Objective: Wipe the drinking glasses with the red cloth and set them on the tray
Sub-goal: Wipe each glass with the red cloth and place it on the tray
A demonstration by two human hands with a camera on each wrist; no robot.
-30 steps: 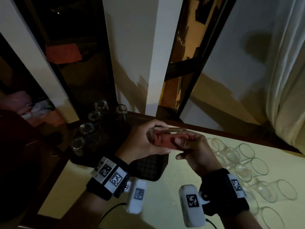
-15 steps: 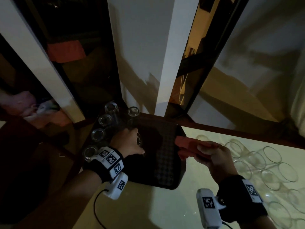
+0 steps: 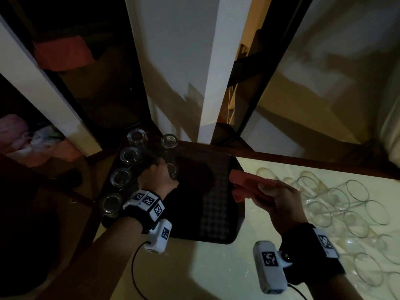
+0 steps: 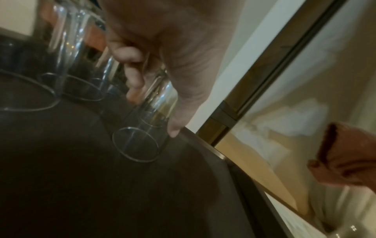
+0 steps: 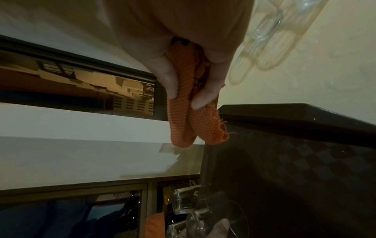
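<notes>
From the head view, the left hand [image 3: 159, 177] is over the far left part of the dark tray [image 3: 216, 213]. Its grip is wrapped around a drinking glass [image 3: 172, 169], mouth down. I think the glass is being set next to the other glasses [image 3: 129, 154] on the tray, which stand upside down along its left edge, likely so dust stays out. The right hand [image 3: 279, 198] waits just past the tray's right edge. It is grasping the folded red cloth [image 3: 244, 185], ready for the next glass. More glasses [image 3: 346, 204] lie on their sides on the pale tabletop [image 3: 205, 267] to the right. I guess they have not been wiped.

From the left wrist view, the fingers [image 4: 132, 70] and thumb curl around the glass [image 4: 146, 128]. Its rim is at the tray floor, or just above it; I cannot tell which. Other glasses [image 4: 81, 64] stand close by on the left. The cloth [image 4: 346, 157] shows far off on the right.

From the right wrist view, the thumb and one finger [image 5: 168, 80] pinch the cloth [image 5: 187, 120], which is folded into a thick roll. That shape should fit inside a glass. The tray's rim [image 5: 295, 112] is just beside it.

The room is dim. White walls and dark-framed windows stand behind the tabletop, and a curtain hangs at the far right.
</notes>
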